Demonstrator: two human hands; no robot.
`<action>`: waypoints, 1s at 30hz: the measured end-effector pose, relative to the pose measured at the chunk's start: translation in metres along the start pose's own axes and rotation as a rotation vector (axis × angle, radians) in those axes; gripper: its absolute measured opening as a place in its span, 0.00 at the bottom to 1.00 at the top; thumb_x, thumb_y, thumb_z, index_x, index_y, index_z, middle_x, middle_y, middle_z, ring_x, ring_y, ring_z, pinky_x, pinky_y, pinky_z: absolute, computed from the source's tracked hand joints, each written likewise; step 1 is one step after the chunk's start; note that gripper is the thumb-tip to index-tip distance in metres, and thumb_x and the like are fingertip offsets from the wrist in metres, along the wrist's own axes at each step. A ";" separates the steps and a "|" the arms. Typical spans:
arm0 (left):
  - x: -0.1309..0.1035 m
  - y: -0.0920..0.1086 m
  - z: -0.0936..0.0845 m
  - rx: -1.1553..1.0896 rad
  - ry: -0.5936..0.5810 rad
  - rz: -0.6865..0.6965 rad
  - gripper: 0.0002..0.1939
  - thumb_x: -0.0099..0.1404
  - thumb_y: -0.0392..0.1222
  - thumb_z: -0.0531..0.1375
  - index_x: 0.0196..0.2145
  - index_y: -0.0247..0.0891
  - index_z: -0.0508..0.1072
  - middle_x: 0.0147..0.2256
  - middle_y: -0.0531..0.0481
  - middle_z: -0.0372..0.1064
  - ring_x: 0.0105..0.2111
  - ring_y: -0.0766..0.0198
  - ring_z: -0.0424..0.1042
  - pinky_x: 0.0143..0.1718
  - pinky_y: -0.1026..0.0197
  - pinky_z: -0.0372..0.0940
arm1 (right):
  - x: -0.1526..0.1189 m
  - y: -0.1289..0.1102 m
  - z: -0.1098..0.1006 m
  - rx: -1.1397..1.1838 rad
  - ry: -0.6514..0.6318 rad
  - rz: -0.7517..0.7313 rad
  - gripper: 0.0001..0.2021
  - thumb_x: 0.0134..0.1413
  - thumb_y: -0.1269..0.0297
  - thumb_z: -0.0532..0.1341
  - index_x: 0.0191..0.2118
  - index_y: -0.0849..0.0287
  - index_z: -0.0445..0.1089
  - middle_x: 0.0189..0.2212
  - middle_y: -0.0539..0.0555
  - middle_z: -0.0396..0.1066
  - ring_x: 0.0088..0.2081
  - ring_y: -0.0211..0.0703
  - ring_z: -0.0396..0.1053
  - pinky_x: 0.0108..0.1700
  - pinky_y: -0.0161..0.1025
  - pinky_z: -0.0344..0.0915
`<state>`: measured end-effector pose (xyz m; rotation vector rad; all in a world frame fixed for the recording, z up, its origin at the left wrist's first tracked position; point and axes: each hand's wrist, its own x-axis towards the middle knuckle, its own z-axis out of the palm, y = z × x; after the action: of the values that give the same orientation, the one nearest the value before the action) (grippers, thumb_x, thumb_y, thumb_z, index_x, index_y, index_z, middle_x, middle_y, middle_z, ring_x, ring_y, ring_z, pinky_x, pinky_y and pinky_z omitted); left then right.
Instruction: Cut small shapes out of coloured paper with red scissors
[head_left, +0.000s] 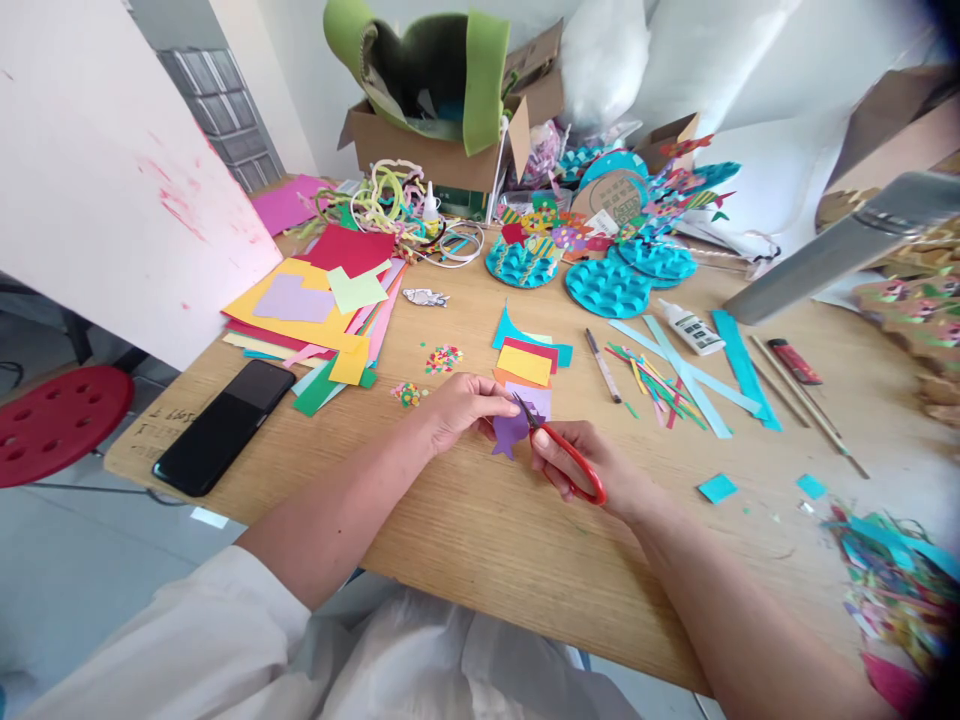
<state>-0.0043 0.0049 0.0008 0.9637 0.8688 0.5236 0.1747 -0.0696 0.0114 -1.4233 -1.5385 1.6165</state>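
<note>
Between the thumb and fingers of my left hand (466, 408) is a purple paper fish shape (510, 430), its tail pointing down. My right hand (581, 462) is wrapped around red-handled scissors (576, 462), whose blades reach the upper right edge of the purple paper. Just beyond my hands lie stacked rectangles of paper, among them a lilac piece (534, 398), a yellow piece (525, 366) and a blue curved scrap (511, 330). Two little piles of coloured paper dots (444, 359) are beside my left hand.
A black phone (225, 425) and a stack of coloured paper (300, 300) are on the left. Rightward are a pen (602, 365), thin paper strips (660, 385), a glue bottle (691, 328) and a grey cylinder (840, 250). Blue scalloped bases (607, 288) stand behind; scraps (892, 590) heap at the near right.
</note>
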 end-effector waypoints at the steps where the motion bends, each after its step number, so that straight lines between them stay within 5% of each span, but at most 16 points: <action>1: 0.000 0.000 0.000 0.000 -0.002 0.001 0.08 0.46 0.39 0.66 0.24 0.32 0.73 0.23 0.50 0.71 0.21 0.69 0.68 0.25 0.64 0.63 | 0.000 0.000 0.000 0.001 0.000 -0.002 0.29 0.49 0.33 0.58 0.23 0.58 0.61 0.11 0.45 0.57 0.13 0.32 0.53 0.18 0.32 0.49; 30: -0.002 0.002 0.001 -0.063 -0.054 0.063 0.14 0.41 0.42 0.70 0.25 0.33 0.72 0.23 0.50 0.72 0.22 0.68 0.69 0.26 0.64 0.64 | 0.000 0.002 0.001 -0.018 -0.003 -0.129 0.29 0.55 0.35 0.54 0.22 0.58 0.61 0.11 0.45 0.57 0.13 0.31 0.52 0.17 0.32 0.49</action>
<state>-0.0051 0.0043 0.0038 0.9457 0.7716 0.5735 0.1741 -0.0701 0.0092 -1.3033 -1.6151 1.5330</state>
